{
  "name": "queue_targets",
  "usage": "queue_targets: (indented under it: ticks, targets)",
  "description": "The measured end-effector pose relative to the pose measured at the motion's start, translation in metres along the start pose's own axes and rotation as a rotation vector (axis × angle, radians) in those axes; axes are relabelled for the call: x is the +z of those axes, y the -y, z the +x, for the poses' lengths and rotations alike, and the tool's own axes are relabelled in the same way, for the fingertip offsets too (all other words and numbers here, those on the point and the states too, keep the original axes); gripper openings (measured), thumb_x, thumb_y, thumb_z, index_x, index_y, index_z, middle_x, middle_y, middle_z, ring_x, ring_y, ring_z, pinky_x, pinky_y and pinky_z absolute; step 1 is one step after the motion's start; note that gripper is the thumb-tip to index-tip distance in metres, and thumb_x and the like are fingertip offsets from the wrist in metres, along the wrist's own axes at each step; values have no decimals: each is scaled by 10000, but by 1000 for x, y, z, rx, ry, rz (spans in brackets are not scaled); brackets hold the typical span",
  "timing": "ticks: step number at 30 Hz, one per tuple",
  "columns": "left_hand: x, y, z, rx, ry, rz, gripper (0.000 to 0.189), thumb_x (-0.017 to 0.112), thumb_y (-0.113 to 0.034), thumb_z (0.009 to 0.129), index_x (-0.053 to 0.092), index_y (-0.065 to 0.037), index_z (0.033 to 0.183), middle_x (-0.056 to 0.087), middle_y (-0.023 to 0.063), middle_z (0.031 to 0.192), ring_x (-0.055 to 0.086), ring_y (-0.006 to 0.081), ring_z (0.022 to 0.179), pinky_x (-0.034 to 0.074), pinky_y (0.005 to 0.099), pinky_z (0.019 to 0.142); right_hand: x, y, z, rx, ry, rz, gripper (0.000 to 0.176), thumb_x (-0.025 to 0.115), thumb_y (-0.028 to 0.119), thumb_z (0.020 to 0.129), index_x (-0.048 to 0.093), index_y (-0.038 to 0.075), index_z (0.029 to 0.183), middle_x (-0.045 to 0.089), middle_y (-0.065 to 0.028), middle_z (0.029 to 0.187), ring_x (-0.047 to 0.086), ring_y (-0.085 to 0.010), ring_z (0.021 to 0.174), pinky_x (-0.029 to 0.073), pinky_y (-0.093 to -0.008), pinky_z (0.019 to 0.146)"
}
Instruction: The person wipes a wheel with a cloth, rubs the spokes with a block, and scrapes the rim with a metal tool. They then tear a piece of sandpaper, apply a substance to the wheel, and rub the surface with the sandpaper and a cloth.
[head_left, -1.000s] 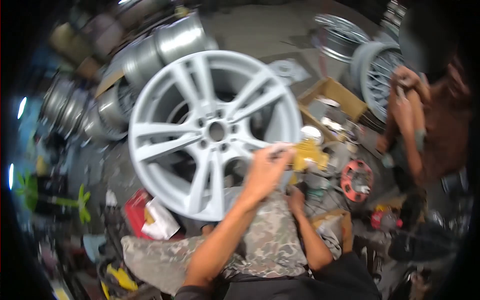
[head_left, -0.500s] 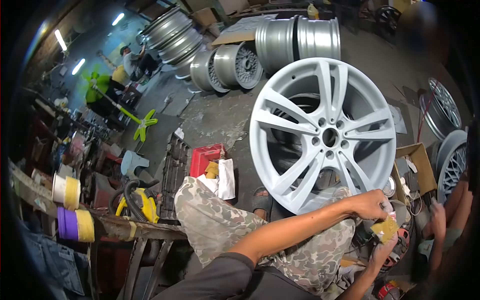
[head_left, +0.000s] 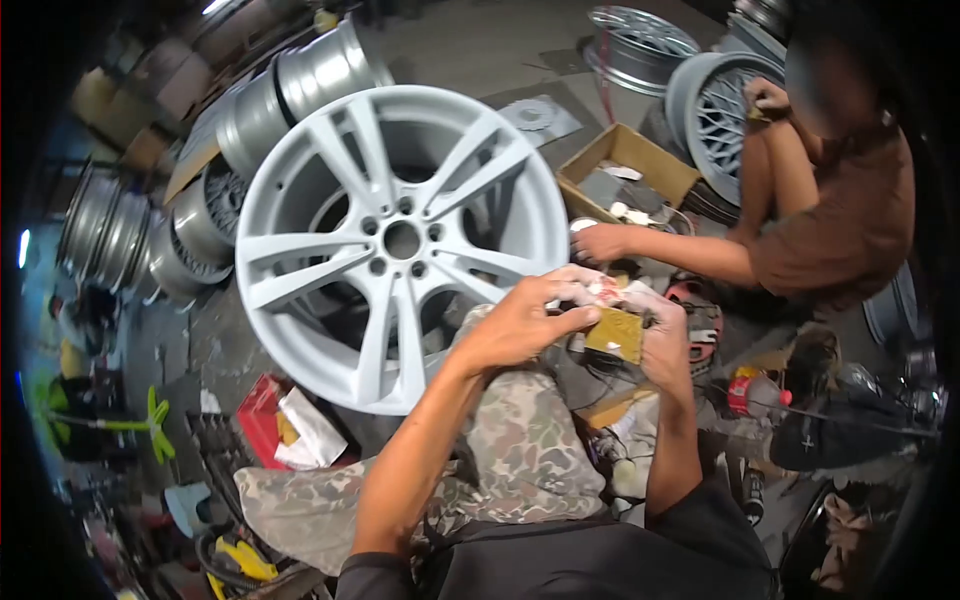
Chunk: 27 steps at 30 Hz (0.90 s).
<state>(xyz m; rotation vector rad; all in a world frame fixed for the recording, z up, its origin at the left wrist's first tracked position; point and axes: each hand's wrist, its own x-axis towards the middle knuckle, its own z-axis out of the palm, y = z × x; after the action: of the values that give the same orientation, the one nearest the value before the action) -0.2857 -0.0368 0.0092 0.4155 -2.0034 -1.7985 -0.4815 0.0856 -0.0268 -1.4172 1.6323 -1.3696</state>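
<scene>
A cluttered workshop floor point(head_left: 490, 50) surrounds the person's two hands, with silver wheels point(head_left: 330, 70) lying and stacked well beyond the left grip, on its far left. The left grip point(head_left: 525, 318) is nearly closed, its thumb laid along the near left edge of a yellow-brown square point(head_left: 614, 336). The right grip point(head_left: 664, 335) is curled in at the opposite edge, so the square sits between the two hands, held by both. A small red-and-white thing point(head_left: 604, 290) shows at the fingertips just above the square; it is too small to make out.

Beyond the left grip and to its left, near but apart from the square, a large white wheel point(head_left: 400, 270) lies face up, its paired spokes spread about an open hub. Camouflage trousers point(head_left: 530, 430) show below both hands. Just past the right grip, partly hidden by it, is a red round object point(head_left: 697, 292); farther right lies a bottle with a red label point(head_left: 755, 392).

Ahead of the right grip stands an open cardboard box point(head_left: 660, 172) of odds and ends. A co-worker in a brown shirt point(head_left: 840, 230) sits to the right, one hand point(head_left: 600, 242) between the box and both grips. Well left of the left grip is a red tray point(head_left: 262, 395) with a white sheet point(head_left: 310, 432).
</scene>
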Motion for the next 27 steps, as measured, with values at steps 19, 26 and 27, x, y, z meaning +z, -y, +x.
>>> queue_targets:
  ticks: [19,26,27]
  targets:
    - [10,-29,-7,420,-221,580,329,673,125,783,710,1,1086,620,146,1386,597,361,1284,487,459,1067,-44,94,-11,-372,-174,-514,253,760,14,850,694,27,1094,601,-121,942,643,-300,800,532,-399,714]
    - [10,-44,-8,436,-57,767,336,712,85,765,664,47,1096,574,151,1430,543,386,1328,490,459,1084,-39,90,6,-595,-102,-723,230,793,45,806,681,26,1006,593,-101,914,627,-291,785,526,-410,699]
    - [9,-45,-9,433,-31,804,348,711,71,770,657,62,1113,553,151,1452,525,384,1349,487,461,1095,-38,88,7,-612,-98,-738,228,797,52,802,683,30,998,585,-96,907,619,-293,777,523,-412,694]
